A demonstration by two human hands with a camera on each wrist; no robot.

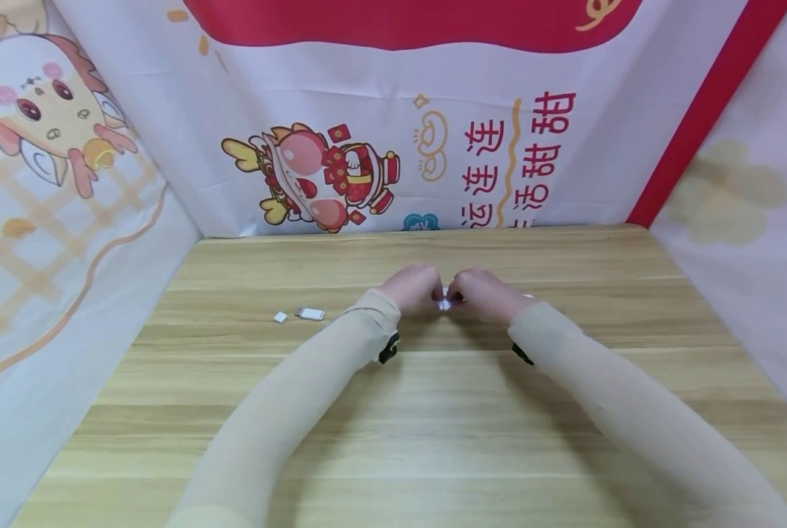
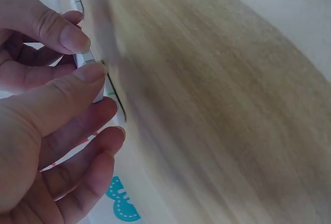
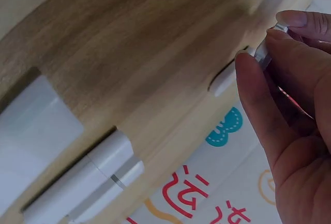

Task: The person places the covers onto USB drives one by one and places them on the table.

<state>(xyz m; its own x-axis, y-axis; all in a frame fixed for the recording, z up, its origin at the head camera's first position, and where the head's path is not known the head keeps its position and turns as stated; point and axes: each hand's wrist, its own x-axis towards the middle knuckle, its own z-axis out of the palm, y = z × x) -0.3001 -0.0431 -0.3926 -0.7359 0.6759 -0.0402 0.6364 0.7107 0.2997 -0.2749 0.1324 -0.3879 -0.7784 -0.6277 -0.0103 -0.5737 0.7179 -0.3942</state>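
Note:
Both hands meet at the far middle of the table over a small white USB stick (image 1: 444, 303), mostly covered by fingers. My left hand (image 1: 414, 287) pinches one end between thumb and fingers; white shows below the left thumb in the left wrist view. My right hand (image 1: 488, 295) pinches the other end. A greyish part (image 2: 89, 57) shows between the two thumbs. Close behind the fingers, another slim white piece (image 3: 227, 79) lies on the table. To the left lie a white USB stick (image 1: 311, 314) with a grey tip and a small square white cap (image 1: 280, 317), apart from each other.
Beside my right hand lie a white stick with a seam (image 3: 85, 180) and a wider white piece (image 3: 39, 131), cut off by the frame. The wood-grain table (image 1: 400, 440) meets a printed cloth (image 1: 367, 81) at its far edge.

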